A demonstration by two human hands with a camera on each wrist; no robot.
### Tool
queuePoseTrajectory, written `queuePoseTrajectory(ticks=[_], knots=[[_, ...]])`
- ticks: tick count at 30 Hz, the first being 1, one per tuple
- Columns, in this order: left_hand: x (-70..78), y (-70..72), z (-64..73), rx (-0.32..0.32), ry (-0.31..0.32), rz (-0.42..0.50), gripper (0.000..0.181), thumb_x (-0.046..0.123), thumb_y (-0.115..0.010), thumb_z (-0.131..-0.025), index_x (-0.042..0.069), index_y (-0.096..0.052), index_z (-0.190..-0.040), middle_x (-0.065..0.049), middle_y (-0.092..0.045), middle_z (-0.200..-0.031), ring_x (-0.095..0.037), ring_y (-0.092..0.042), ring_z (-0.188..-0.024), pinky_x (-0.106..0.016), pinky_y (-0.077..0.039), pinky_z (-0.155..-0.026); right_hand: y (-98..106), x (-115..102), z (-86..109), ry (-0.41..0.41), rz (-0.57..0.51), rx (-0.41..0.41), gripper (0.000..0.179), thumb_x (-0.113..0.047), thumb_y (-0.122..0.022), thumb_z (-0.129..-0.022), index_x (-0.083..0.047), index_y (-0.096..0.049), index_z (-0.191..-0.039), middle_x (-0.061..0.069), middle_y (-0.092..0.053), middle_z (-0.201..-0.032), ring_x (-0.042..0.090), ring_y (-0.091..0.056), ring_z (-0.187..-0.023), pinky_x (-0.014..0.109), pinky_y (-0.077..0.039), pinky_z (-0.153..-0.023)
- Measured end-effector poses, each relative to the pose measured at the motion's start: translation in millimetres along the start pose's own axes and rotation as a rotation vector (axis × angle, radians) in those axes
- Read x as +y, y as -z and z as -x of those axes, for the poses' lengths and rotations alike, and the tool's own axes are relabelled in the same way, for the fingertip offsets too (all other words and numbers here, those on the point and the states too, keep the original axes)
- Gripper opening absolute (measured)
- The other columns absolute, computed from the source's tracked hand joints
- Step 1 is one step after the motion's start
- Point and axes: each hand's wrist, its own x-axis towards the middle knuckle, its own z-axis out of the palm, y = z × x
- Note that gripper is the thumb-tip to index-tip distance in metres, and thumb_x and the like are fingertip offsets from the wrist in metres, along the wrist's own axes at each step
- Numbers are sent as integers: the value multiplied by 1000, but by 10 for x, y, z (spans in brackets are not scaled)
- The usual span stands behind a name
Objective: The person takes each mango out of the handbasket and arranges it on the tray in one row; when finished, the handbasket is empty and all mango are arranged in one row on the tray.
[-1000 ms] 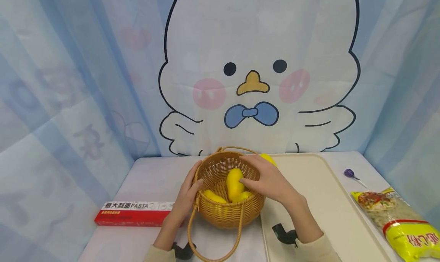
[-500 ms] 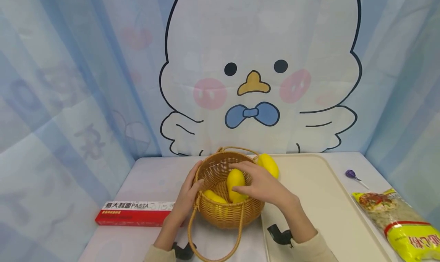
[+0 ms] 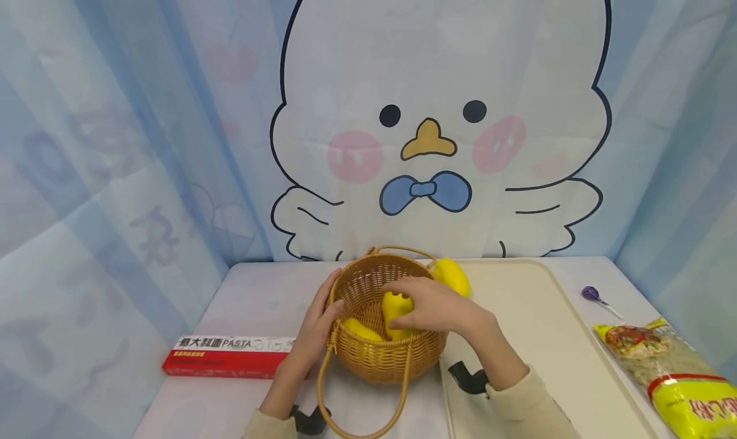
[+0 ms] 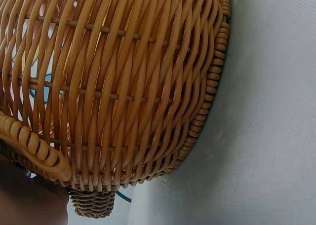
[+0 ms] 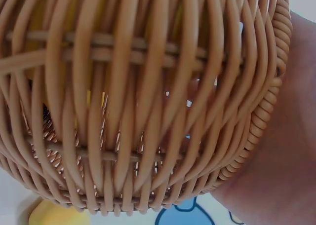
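A round wicker basket (image 3: 382, 365) stands at the front middle of the table, its near handle (image 3: 364, 432) hanging forward. My left hand (image 3: 315, 330) grips its left rim, thumb over the edge; the left wrist view shows part of this hand (image 4: 32, 200) beside the weave. Inside lie a yellow mango (image 3: 396, 308) and another yellow fruit (image 3: 363, 329), partly hidden by the rim. My right hand (image 3: 434, 304) reaches over the right rim, its fingers and thumb curved around the mango. The right wrist view shows mostly wicker, hiding the fingertips.
Behind the basket, another yellow mango (image 3: 452, 277) lies by the edge of the cream tray (image 3: 518, 336). A red and white pasta box (image 3: 224, 359) is at left. On the right are a purple lollipop (image 3: 591, 293) and a noodle bag (image 3: 668, 372). Curtains enclose the table.
My right hand has moved left and down from the basket's right rim to the mango inside, uncovering the mango behind the basket. The left hand keeps its grip on the rim.
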Motion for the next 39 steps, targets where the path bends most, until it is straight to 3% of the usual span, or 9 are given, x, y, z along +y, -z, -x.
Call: queuePoseTrajectory(ticks=[11,25,32,39], knots=[[-22,-7,-1,-4,23,5,54,28,-42,-106,43,-24,-155,16,-25,-162,-19,-23,-153,-55,-19,-124,-31,-14,-142,-8,2,-59,57,-34,-77,-84,-25,-60,-137,-3,-58,-143,25,-48,-138,48,-40,-115],[0,0,-1,3,24,4,53,39,-44,-105,45,-25,-154,20,-26,-161,-16,-25,-152,-54,-21,-124,-67,16,-346,-95,66,-133,59,-29,-78,-84,-20,-59,-139,3,-58,-143,30,-46,-139,50,-37,-117],[-3,-10,-9,5,22,-1,53,29,-42,-106,45,-25,-154,17,-26,-162,-19,-24,-152,-56,-21,-123,-68,19,-357,-104,73,-143,55,-26,-78,-84,-22,-61,-137,4,-58,-143,30,-47,-139,50,-38,-116],[1,-9,-2,-1,31,-3,53,29,-42,-106,47,-24,-153,17,-25,-162,-19,-24,-153,-57,-21,-123,-135,53,-399,-102,64,-157,51,-18,-75,-86,-20,-62,-136,6,-55,-146,31,-47,-139,51,-39,-115]])
